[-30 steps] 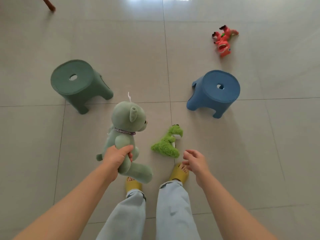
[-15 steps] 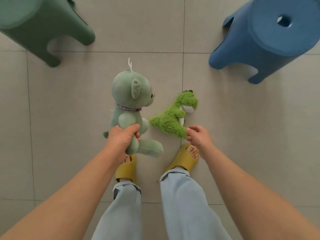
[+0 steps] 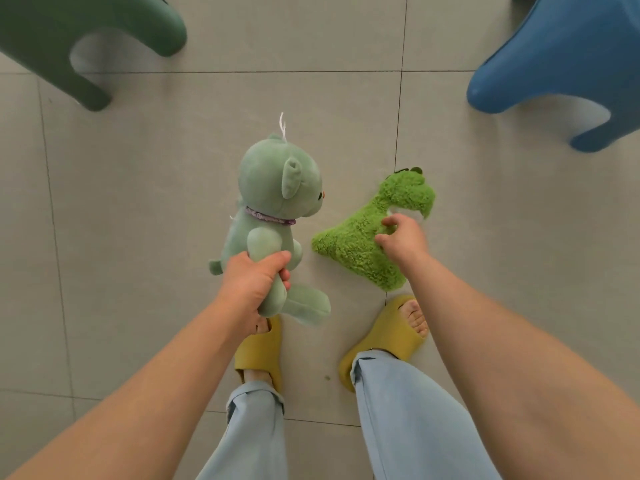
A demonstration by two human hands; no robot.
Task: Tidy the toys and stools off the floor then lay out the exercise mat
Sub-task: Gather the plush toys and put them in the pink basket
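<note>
1. bending low over the tiled floor (image 3: pixel 138 220), with the left hand (image 3: pixel 251 287) wrapped tight round the middle of the pale green teddy bear (image 3: pixel 277 216), held clear of the tiles.
2. reaching with the right hand (image 3: pixel 403 239), fingers curled onto the fuzzy green dinosaur (image 3: pixel 360 244), which lies flat just beyond the yellow slippers (image 3: pixel 384 341); cannot tell whether closed fully on the plush or only touching it.
3. risking a slip: a shallow pinch on loose fur could let the dinosaur drop on lifting.
4. risking a stumble: green stool (image 3: pixel 93 39) far left and blue stool (image 3: pixel 568 67) far right stand close, both not yet cleared, easy to knock when rising.
5. no exercise mat in view.
</note>
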